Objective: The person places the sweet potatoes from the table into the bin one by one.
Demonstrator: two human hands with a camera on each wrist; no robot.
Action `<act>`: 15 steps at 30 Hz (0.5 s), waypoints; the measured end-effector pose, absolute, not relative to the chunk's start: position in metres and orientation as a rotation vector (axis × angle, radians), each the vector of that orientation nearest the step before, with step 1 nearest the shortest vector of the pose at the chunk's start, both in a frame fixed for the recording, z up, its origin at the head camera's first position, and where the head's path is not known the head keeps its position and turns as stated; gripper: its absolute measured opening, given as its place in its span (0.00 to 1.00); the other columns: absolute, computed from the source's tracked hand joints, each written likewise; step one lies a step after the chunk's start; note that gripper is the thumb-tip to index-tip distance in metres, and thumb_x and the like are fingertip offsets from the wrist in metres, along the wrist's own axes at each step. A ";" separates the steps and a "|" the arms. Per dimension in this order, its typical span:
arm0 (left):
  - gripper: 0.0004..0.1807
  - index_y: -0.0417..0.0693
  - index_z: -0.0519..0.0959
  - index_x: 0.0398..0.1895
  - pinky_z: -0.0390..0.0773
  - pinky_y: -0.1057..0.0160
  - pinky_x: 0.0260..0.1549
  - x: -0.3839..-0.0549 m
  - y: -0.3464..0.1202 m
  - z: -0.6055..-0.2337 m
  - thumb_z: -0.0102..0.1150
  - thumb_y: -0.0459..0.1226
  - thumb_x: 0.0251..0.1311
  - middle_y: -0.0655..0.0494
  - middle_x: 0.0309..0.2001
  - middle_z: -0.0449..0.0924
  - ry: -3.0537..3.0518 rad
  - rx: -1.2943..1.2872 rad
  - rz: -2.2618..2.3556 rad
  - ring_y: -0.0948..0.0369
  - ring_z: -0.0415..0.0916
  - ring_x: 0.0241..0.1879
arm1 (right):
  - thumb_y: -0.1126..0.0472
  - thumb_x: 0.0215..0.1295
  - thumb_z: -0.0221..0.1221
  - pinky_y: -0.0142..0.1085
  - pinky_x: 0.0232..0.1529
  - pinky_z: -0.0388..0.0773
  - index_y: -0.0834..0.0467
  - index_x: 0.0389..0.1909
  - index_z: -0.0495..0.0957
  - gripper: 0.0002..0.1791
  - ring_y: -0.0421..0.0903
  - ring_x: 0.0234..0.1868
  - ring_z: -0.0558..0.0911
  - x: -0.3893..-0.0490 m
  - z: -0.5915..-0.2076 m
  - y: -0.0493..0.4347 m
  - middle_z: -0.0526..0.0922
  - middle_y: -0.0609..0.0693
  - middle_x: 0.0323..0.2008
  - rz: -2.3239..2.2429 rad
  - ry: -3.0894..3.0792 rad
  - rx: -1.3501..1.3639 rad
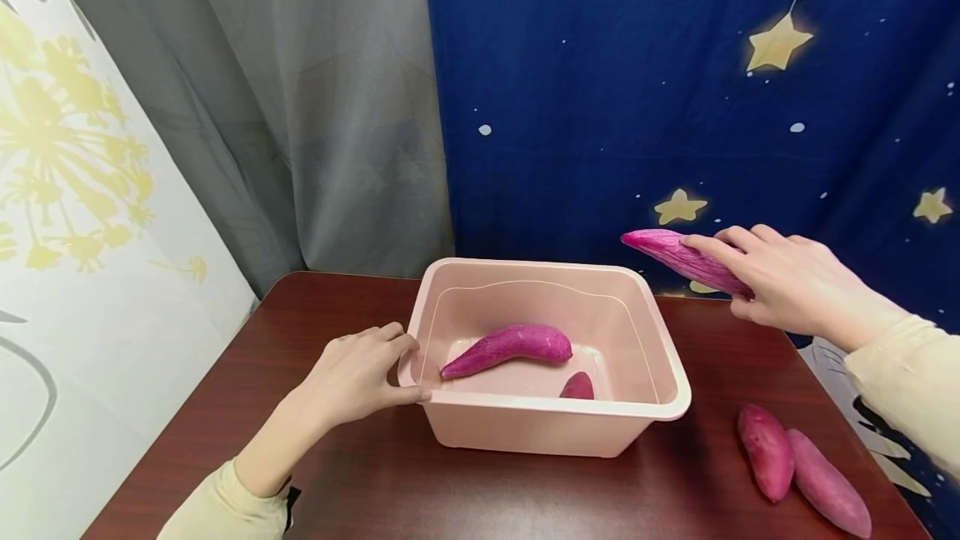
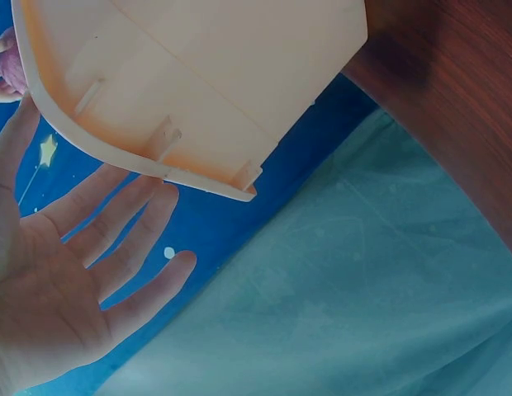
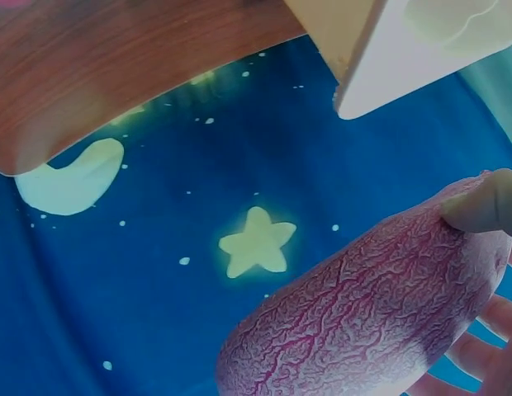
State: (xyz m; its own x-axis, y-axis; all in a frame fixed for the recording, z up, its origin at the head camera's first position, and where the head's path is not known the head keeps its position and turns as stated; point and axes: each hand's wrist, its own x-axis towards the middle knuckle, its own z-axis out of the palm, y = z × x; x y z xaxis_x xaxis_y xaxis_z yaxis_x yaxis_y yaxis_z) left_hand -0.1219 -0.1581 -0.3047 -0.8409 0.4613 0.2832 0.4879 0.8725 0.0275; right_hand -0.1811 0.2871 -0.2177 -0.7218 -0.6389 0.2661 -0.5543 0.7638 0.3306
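A purple sweet potato with wrinkled skin is in my right hand, gripped between thumb and fingers. It is raised to the right of a pink plastic bin, higher than the rim. Inside the bin, a long curved sweet potato lies on the bottom. Another sweet potato there is partly hidden by the near wall. At the bin's left end, my left hand touches the rim. The left wrist view shows its fingers straight and spread, with some fingertips against the rim's edge.
Two more sweet potatoes, one shorter and one longer, lie side by side at the right of the brown table. Behind the table hang a grey curtain and a blue star-patterned cloth.
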 end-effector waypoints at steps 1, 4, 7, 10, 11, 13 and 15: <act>0.21 0.56 0.72 0.24 0.61 0.67 0.14 -0.122 -0.158 -0.305 0.61 0.60 0.36 0.68 0.22 0.59 -2.777 -0.717 -0.142 0.68 0.59 0.18 | 0.59 0.35 0.66 0.45 0.25 0.72 0.54 0.58 0.63 0.42 0.52 0.38 0.71 -0.182 -0.217 0.285 0.72 0.54 0.42 -0.325 -2.598 0.914; 0.21 0.56 0.72 0.24 0.61 0.66 0.14 -0.122 -0.158 -0.305 0.61 0.60 0.36 0.68 0.22 0.59 -2.777 -0.718 -0.140 0.68 0.59 0.18 | 0.58 0.36 0.66 0.45 0.25 0.72 0.54 0.59 0.63 0.42 0.52 0.38 0.71 -0.184 -0.213 0.281 0.72 0.54 0.42 -0.330 -2.613 0.918; 0.21 0.56 0.72 0.24 0.61 0.66 0.14 -0.123 -0.158 -0.305 0.61 0.60 0.36 0.68 0.21 0.58 -2.774 -0.720 -0.141 0.68 0.58 0.18 | 0.58 0.36 0.65 0.45 0.25 0.72 0.53 0.59 0.62 0.42 0.52 0.37 0.71 -0.185 -0.210 0.275 0.72 0.53 0.42 -0.335 -2.619 0.924; 0.21 0.56 0.72 0.24 0.61 0.66 0.14 -0.123 -0.158 -0.305 0.61 0.60 0.36 0.67 0.21 0.58 -2.773 -0.720 -0.143 0.68 0.58 0.18 | 0.58 0.35 0.65 0.44 0.24 0.72 0.53 0.59 0.63 0.42 0.51 0.37 0.71 -0.186 -0.207 0.269 0.72 0.53 0.42 -0.330 -2.608 0.940; 0.21 0.56 0.72 0.24 0.61 0.66 0.14 -0.122 -0.158 -0.305 0.61 0.60 0.36 0.68 0.21 0.58 -2.774 -0.719 -0.143 0.68 0.59 0.18 | 0.58 0.35 0.66 0.44 0.24 0.72 0.53 0.58 0.63 0.42 0.51 0.37 0.71 -0.187 -0.206 0.268 0.72 0.53 0.42 -0.329 -2.599 0.948; 0.21 0.56 0.72 0.24 0.61 0.66 0.14 -0.122 -0.158 -0.305 0.61 0.60 0.36 0.68 0.22 0.59 -2.777 -0.718 -0.142 0.68 0.59 0.18 | 0.58 0.34 0.66 0.44 0.23 0.72 0.54 0.57 0.64 0.41 0.51 0.37 0.71 -0.187 -0.204 0.264 0.72 0.54 0.41 -0.324 -2.576 0.970; 0.21 0.56 0.72 0.24 0.61 0.67 0.14 -0.122 -0.158 -0.305 0.61 0.60 0.36 0.68 0.22 0.59 -2.777 -0.717 -0.140 0.68 0.59 0.19 | 0.57 0.34 0.66 0.43 0.22 0.71 0.53 0.56 0.65 0.40 0.51 0.36 0.71 -0.188 -0.203 0.261 0.73 0.53 0.40 -0.325 -2.555 0.986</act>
State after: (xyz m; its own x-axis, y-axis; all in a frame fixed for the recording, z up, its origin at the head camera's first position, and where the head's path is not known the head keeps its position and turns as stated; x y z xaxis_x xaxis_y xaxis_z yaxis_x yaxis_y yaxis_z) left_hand -0.1222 -0.1584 -0.3046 -0.8414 0.4612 0.2817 0.4872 0.8729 0.0264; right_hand -0.1883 0.2609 -0.2029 -0.6807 -0.6828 0.2655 -0.5944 0.7266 0.3445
